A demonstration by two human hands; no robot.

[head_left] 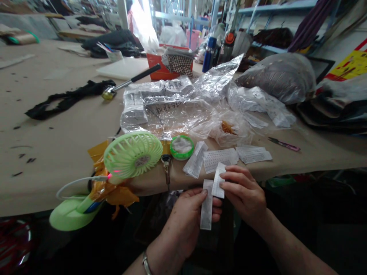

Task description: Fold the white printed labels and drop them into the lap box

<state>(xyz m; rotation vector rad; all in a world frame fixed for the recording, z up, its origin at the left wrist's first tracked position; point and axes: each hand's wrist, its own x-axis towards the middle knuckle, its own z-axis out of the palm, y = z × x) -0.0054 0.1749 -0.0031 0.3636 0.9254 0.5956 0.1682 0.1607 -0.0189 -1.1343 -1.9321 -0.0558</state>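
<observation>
Two hands work just off the front edge of a tabletop point(71, 152), each gripping a narrow printed paper label. The left hand point(191, 206), a bangle point(146, 263) at its wrist, pinches the lower label point(206, 215) between thumb and fingers. The right hand point(243, 193) holds the upper label point(218, 178) by its right edge in its fingertips, the two strips side by side and nearly upright, the print too small to read. Just beyond, three fanned batches of similar labels, left point(195, 159), middle point(220, 159) and right point(254, 154), lie along the tabletop's edge. Beside them sits a round green container point(182, 147) with white, fluffy contents; to its left stands a pale green fan point(133, 154), bound with brown tape point(123, 194). Pink-handled snips point(286, 145) rest to the right of the labels. Crumpled clear plastic point(174, 110), marked in black writing, spreads behind, near a black-handled hammer point(130, 83) and a length of black fabric point(65, 100). A blue bottle point(209, 54) stands farther back.
</observation>
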